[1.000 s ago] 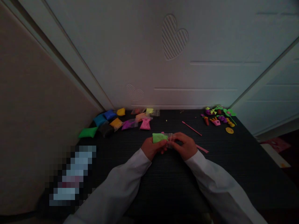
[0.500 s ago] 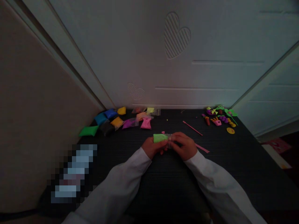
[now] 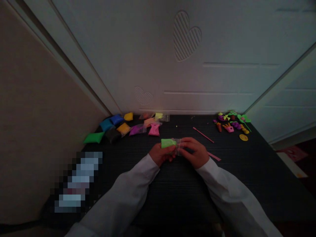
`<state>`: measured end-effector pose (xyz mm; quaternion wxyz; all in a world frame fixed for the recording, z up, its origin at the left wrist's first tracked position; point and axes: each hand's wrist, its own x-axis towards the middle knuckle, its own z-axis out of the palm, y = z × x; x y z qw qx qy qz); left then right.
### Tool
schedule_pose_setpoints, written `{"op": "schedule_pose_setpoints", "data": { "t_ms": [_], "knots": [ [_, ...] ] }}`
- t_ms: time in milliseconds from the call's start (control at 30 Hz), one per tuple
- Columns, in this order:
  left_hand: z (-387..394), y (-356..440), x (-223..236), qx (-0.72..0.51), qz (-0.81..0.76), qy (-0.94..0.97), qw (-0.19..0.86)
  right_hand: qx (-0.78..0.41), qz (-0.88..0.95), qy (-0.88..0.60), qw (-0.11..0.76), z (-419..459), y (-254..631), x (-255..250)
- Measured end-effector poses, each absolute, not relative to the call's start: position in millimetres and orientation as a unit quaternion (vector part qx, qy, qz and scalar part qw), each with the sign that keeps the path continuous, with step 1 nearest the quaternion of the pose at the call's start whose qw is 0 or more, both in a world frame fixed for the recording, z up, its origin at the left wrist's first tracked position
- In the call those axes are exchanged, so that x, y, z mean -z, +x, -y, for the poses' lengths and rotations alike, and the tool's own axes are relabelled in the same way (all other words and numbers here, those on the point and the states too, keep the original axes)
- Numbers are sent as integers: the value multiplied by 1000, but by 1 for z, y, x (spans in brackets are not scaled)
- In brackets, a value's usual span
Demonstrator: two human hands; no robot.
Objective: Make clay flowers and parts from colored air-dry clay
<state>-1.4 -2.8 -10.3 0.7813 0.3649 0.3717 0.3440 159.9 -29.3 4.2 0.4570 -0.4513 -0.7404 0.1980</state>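
A small clear zip bag of light green modelling clay [image 3: 168, 143] is held between my two hands above the dark table. My left hand [image 3: 159, 154] is closed round the clay-filled end, thumb on top. My right hand [image 3: 196, 153] pinches the clear, unfilled end of the bag on the right. A pink flat tool [image 3: 214, 156] lies partly hidden behind my right hand. Just beyond it rests a thin pink stick tool [image 3: 203, 135].
Several clay packets stand at the back left, among them a pink bag [image 3: 154, 129] and a green packet [image 3: 93, 137]. Small clay figures, including a pink cup [image 3: 229, 128], sit back right with a yellow disc [image 3: 243, 137]. A blurred-out bright rectangle [image 3: 79, 181] lies at left.
Both hands and the green clay bag have shifted very slightly. My right fingers sit a little differently on the clear end. A small pink bit behind the bag is now hidden.
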Motion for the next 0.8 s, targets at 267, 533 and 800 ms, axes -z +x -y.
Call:
{"op": "schedule_pose_setpoints", "data": {
  "t_ms": [267,533,800],
  "knots": [
    [4,-1,12,-317,-354,403,782,-214,745,-449,445,30,159,0],
    [2,-3,17,-305,-347,421,781,-246,753,-438,424,30,159,-4],
    [1,0,12,-359,-352,372,780,-236,733,-455,447,30,157,-2]
  ]
}}
